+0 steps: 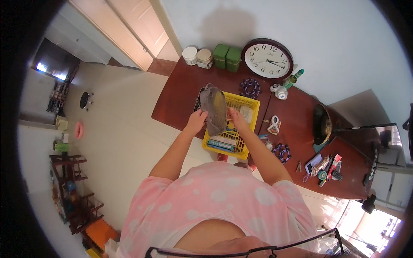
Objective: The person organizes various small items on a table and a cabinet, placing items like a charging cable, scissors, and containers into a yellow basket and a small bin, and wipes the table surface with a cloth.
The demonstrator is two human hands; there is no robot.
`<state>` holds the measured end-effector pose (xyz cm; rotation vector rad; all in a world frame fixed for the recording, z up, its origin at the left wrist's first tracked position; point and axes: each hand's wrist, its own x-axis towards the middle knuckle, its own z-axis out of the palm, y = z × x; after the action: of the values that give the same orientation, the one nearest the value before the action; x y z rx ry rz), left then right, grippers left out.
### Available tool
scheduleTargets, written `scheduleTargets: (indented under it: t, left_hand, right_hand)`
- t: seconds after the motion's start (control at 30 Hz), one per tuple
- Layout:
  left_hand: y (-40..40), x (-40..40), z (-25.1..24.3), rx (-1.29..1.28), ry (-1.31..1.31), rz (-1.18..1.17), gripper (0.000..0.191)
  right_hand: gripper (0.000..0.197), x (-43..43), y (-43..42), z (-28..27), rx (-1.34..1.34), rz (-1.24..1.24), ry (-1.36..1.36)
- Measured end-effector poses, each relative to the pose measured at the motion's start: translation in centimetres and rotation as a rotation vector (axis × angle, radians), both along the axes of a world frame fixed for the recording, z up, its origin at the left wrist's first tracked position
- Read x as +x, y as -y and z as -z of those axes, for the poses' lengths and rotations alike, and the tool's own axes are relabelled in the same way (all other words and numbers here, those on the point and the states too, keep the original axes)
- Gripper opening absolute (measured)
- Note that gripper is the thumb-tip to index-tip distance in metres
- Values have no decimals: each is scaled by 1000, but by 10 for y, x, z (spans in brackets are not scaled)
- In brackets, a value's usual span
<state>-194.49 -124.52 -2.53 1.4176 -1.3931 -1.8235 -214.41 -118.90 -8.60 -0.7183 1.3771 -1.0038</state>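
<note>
A grey mesh pouch [216, 111] is pinched at its left side by my left hand [197, 122]. At the pouch's right edge is my right hand [238, 119], its fingers curved; whether they grip the fabric is unclear. Both are above a yellow plastic basket [255, 117] that overhangs the front edge of the table. Inside the basket lie several books [222, 142], a whitish container [246, 113] and a yellow cord-like item [233, 133]. A dark object [197, 102] shows partly behind the pouch's left side.
On the reddish-brown table [180, 93], a wall clock [267, 59] leans against the wall beside green boxes [226, 58], two jars [197, 57] and a green bottle [293, 79]. Beaded rings [250, 88], a hair claw [274, 124], a dark pan [320, 125] and small items [322, 167] lie rightward.
</note>
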Motion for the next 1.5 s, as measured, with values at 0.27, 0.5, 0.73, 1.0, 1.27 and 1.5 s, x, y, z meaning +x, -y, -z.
scheduleTargets:
  t: [0.27, 0.5, 0.73, 1.0, 1.27, 1.5]
  left_hand:
    - [-8, -62, 18, -355, 378, 332, 34]
    - [-12, -62, 41, -572, 289, 430, 31]
    - [-3, -15, 41, -395, 342, 223, 22]
    - [-11, 5, 66, -312, 432, 259, 26]
    - [-11, 11, 75, -310, 351, 257, 27]
    - [-6, 29, 87, -257, 215, -14, 24]
  right_hand:
    - [84, 0, -20, -60, -124, -243, -308]
    - [60, 10, -28, -26, -42, -155, -653]
    - [57, 19, -36, -12, 108, -50, -597]
    - [55, 40, -27, -10, 297, -70, -475]
    - [69, 86, -8, 31, -141, -163, -676]
    - [66, 82, 2, 26, -79, -295, -567]
